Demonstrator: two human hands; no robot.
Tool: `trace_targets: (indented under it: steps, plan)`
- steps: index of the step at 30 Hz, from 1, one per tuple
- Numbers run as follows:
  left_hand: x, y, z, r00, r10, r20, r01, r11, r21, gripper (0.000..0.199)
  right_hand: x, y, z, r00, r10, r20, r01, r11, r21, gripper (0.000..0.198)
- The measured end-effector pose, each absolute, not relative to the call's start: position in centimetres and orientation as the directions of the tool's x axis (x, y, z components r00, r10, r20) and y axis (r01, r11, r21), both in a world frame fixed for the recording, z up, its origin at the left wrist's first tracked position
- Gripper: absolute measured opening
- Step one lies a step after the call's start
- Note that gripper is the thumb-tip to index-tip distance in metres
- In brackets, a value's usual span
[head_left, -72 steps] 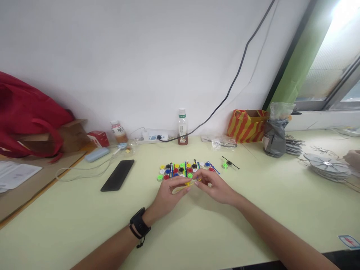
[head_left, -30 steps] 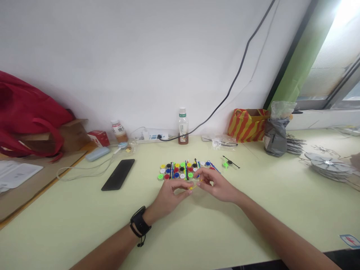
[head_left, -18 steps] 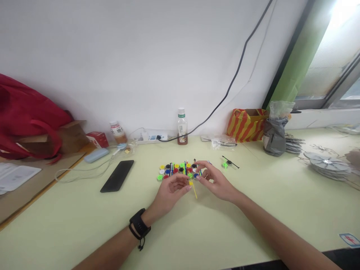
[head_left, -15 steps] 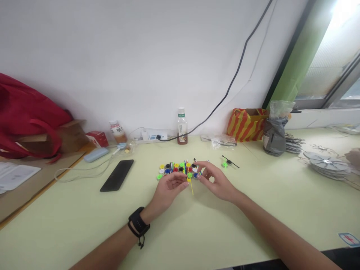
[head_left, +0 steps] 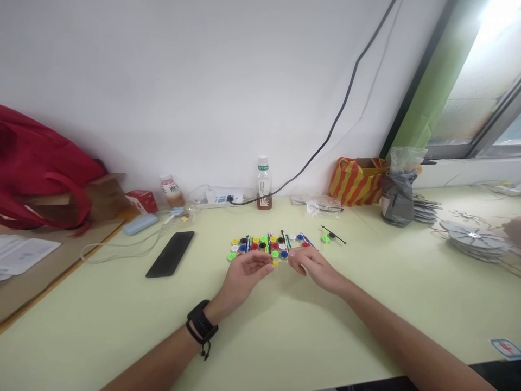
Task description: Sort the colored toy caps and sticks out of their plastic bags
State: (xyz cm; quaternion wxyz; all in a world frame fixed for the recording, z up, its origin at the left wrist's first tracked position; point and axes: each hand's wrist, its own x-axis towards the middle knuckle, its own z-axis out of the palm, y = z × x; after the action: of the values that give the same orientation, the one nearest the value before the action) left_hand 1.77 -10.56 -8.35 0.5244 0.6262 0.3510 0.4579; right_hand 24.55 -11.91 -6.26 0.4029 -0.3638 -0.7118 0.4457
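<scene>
My left hand (head_left: 249,276), with a black watch (head_left: 200,320) on its wrist, pinches a small yellow plastic piece (head_left: 275,263) between thumb and fingertips. Just right of it, my right hand (head_left: 319,268) has its fingers curled together; whatever they hold, if anything, is hidden. Behind both hands lie rows of small round plastic discs (head_left: 262,245) in yellow, green, red, blue, white and black. Between the discs are bundles of thin coloured sticks (head_left: 284,240). Farther right, a green piece (head_left: 325,238) lies by a black stick with a disc (head_left: 332,235).
A black phone (head_left: 170,254) lies left of the hands. Along the wall stand a drink bottle (head_left: 264,184), a power strip (head_left: 220,196) and a striped bag (head_left: 356,181). At right is a stack of grey discs (head_left: 474,241); at left, a red bag (head_left: 44,163).
The long yellow stick that hung below my left fingertips no longer shows. My right hand has drawn its spread fingers in and turned downward, uncovering more discs and sticks.
</scene>
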Motion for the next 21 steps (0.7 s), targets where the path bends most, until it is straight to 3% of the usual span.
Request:
trace_targets:
  steps: [6,17,21]
  plan:
    - [1.79,-10.65,-8.16,0.336,0.916,0.219,-0.048,-0.216,0.975,0.032,23.92,-12.23,-6.26,-0.409,0.888,0.21,0.152,0.294,-0.944,0.033]
    - [1.89,-10.77,-8.57,0.386,0.896,0.222,-0.066,-0.213,0.975,0.029,23.67,-12.53,-5.95,-0.426,0.878,0.22,0.238,0.343,-0.909,0.036]
    - [1.89,-10.96,-8.59,0.44,0.879,0.183,-0.034,-0.187,0.982,0.044,23.65,-12.29,-6.55,-0.419,0.882,0.217,0.158,0.306,-0.939,0.036]
